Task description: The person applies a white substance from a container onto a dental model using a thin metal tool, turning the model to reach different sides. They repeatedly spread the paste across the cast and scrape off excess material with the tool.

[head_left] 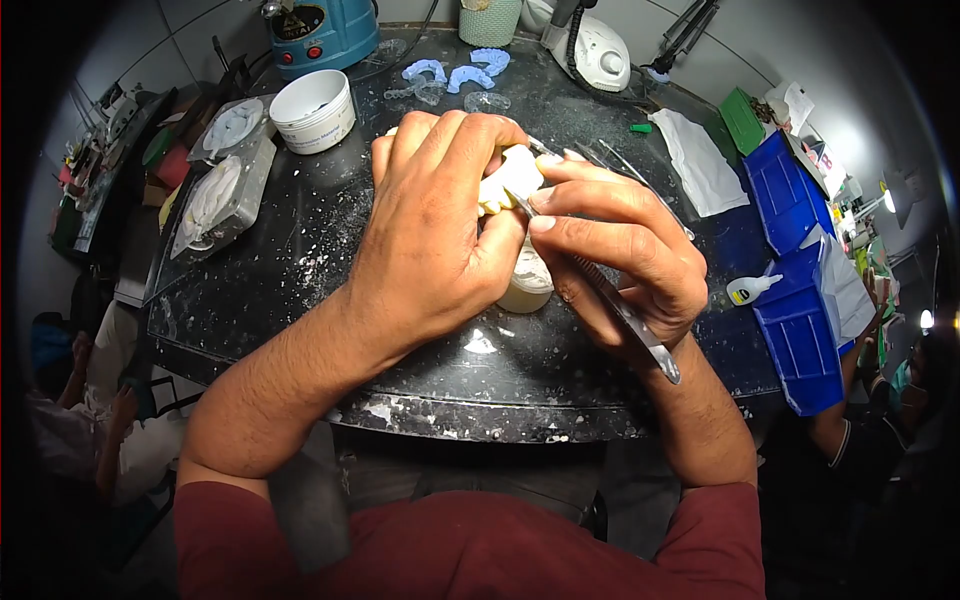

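Observation:
My left hand is wrapped round a pale yellow dental cast, holding it above the black worktable. In my right hand is a metal carving tool, gripped like a pen, its ridged handle slanting down past the palm. The tool's upper tip meets the cast, though the exact contact point is partly hidden by my fingers. Below my hands stands a small round tub with white material in it, partly covered by my left thumb and right fingers.
A white tub, a blue machine and blue dental trays stand at the back. Plaster-smeared metal boxes are at left. Right are a paper towel, blue bins and a small bottle. Other people sit at both sides.

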